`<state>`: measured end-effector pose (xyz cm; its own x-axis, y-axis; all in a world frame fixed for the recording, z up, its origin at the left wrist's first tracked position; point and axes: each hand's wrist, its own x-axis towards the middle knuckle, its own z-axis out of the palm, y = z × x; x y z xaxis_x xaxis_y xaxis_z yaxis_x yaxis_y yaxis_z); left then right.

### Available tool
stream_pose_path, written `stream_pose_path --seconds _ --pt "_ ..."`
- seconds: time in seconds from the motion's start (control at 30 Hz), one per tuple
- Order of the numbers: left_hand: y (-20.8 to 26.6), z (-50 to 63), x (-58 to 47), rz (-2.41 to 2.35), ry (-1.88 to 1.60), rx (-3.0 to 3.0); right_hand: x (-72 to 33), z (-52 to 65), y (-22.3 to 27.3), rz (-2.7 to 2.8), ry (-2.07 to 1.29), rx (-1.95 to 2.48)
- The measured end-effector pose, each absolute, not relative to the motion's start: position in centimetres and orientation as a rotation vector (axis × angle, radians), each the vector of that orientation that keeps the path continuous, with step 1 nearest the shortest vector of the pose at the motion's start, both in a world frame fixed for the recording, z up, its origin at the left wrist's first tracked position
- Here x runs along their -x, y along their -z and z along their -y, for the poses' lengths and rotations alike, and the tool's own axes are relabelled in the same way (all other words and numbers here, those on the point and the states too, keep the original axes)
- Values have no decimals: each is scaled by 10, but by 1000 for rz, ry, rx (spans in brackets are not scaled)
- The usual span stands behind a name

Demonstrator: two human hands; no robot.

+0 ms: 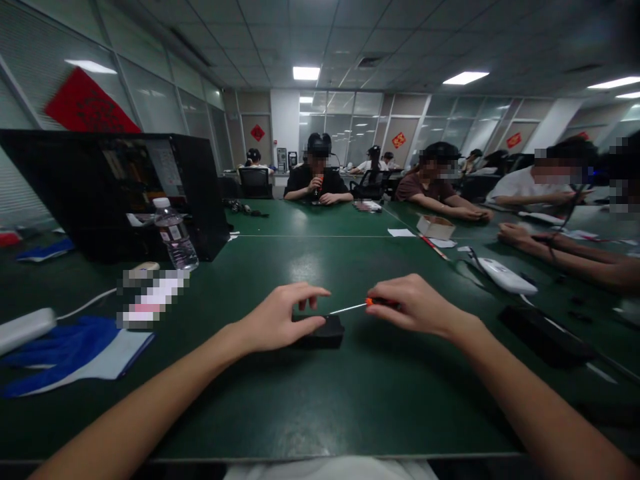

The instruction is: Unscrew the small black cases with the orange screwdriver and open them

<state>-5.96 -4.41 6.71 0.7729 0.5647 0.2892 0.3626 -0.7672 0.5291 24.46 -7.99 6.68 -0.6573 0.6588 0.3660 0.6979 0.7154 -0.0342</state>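
Note:
My right hand (413, 303) is closed around the orange and black handle (370, 302) of a screwdriver. Its thin metal shaft (349, 308) points left, and the tip comes close to the top of a small black block-shaped object (327, 333); whether they touch I cannot tell. That black object lies on the green table in front of me. Over its left end is my left hand (283, 317), thumb and fingers apart, the thumb lying along the block's near upper edge. Part of the block is hidden by this hand.
A black computer case (200, 193) with an open side and a water bottle (177, 237) stand at left. Blue-and-white gloves (100, 353) lie nearer. On the right are a white power strip (505, 275) and a black adapter-like box (545, 337). Co-workers sit across and at right.

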Motion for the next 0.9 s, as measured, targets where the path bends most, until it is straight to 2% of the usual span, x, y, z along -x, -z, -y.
stream_pose_path --seconds 0.07,0.2,0.9 --pt "-58 43 58 -751 -685 -2568 -260 78 -73 2536 252 1154" --pt "-39 46 50 -807 -603 -2622 -275 76 -74 2507 390 1299" --pt "-13 49 37 -911 -662 -2523 -264 67 -61 2642 321 1309"
